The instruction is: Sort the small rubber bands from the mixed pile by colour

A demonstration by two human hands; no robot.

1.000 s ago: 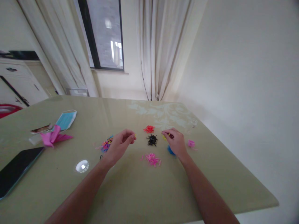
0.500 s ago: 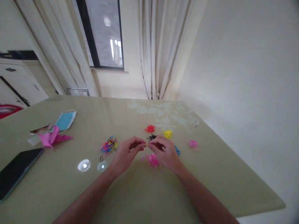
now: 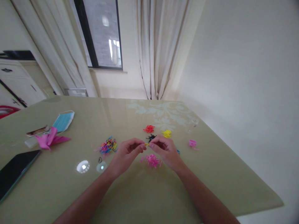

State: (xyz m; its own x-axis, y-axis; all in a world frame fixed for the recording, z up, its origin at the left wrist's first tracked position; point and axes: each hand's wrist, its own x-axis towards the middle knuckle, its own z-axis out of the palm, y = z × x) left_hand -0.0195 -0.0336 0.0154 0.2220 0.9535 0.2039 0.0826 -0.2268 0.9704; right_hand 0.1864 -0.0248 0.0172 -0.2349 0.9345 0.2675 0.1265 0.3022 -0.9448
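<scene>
Between the fingertips of both hands is a small yellow rubber band [image 3: 146, 144], stretched a short way across. My left hand [image 3: 128, 154] pinches its left end, and my right hand [image 3: 165, 151] pinches the other. Just beyond the fingers lies a pile of black bands [image 3: 150, 137], partly covered by my right hand. Pink bands [image 3: 152, 161] lie in a heap below the hands. Farther off are a red pile [image 3: 149, 128] and a yellow pile [image 3: 167, 133]. A blue pile [image 3: 178, 151] is mostly hidden behind my right hand. Mixed-colour bands [image 3: 108, 145] lie left of my left hand.
On the left of the table [image 3: 201, 186] are a phone [image 3: 17, 171], a pink folded-paper bird [image 3: 50, 139] and a blue face mask [image 3: 63, 122]. One dark band [image 3: 100, 160] lies alone near light reflections. A pink roll [image 3: 192, 143] sits at right, near the wall.
My fingertips have drawn slightly apart, and more of the yellow band shows between them. My right hand covers more of the blue pile. The whole view has shifted a little.
</scene>
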